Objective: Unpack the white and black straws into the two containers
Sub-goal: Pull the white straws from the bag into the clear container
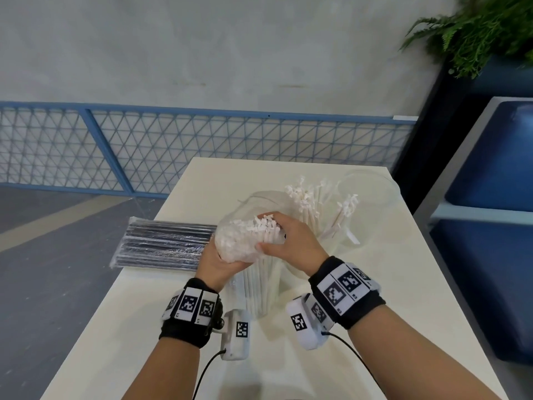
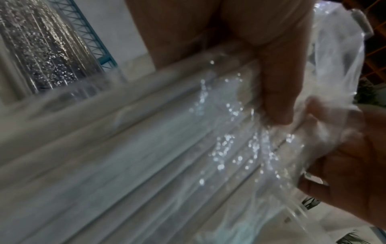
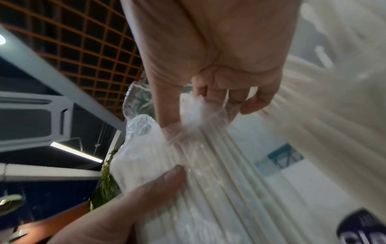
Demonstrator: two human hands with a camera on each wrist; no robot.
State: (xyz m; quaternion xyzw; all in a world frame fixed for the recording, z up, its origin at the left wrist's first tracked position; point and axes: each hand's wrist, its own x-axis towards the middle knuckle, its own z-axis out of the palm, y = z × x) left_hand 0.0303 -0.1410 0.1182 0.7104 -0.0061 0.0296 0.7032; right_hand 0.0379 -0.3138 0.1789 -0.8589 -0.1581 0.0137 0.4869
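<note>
My left hand [image 1: 215, 262] grips the clear bag of white straws [image 1: 245, 241] from below while my right hand [image 1: 291, 243] pinches straw tops at its mouth.

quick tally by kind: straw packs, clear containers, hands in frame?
Straw packs: 2, the white straw pack gripped by both hands, and the black straw pack on the table.
Clear containers: 2, one with white straws, one behind.
Hands: 2, left hand, right hand.
Total: 6
</note>
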